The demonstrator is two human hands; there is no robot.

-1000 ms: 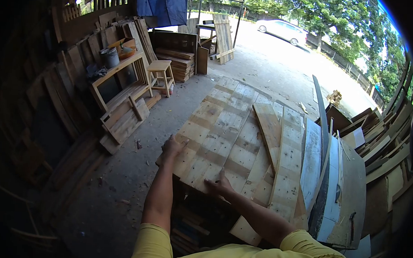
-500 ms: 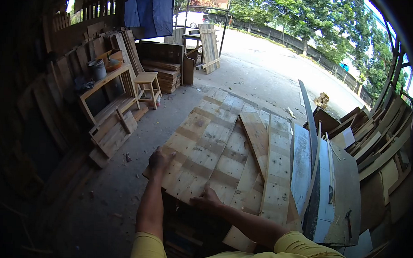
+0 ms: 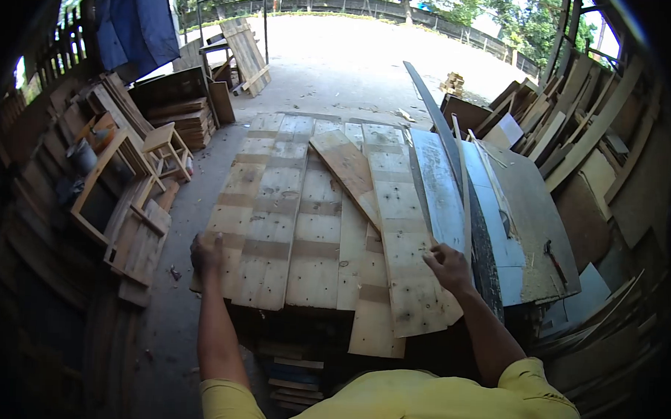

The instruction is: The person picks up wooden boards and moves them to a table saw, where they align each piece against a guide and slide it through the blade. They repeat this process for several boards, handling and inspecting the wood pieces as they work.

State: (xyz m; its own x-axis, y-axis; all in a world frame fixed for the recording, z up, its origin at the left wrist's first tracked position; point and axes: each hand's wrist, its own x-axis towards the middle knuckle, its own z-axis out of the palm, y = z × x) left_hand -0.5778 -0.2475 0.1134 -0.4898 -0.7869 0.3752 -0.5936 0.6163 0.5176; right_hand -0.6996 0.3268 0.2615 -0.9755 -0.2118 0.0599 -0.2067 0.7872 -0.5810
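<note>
Open-sided woodworking yard. Pallet boards stacked on the bench, offcuts leaning everywhere. Unfinished stool nearby.

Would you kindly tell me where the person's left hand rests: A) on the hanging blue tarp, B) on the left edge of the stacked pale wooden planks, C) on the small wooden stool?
B: the left hand lies on the outer left edge of the stacked pale wooden planks.

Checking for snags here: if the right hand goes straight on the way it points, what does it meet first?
Probably the wide pale plank, which lies just ahead of the right hand and which its fingertips already reach. Farther along is the slanted plank. Depth is hard to judge.
</note>
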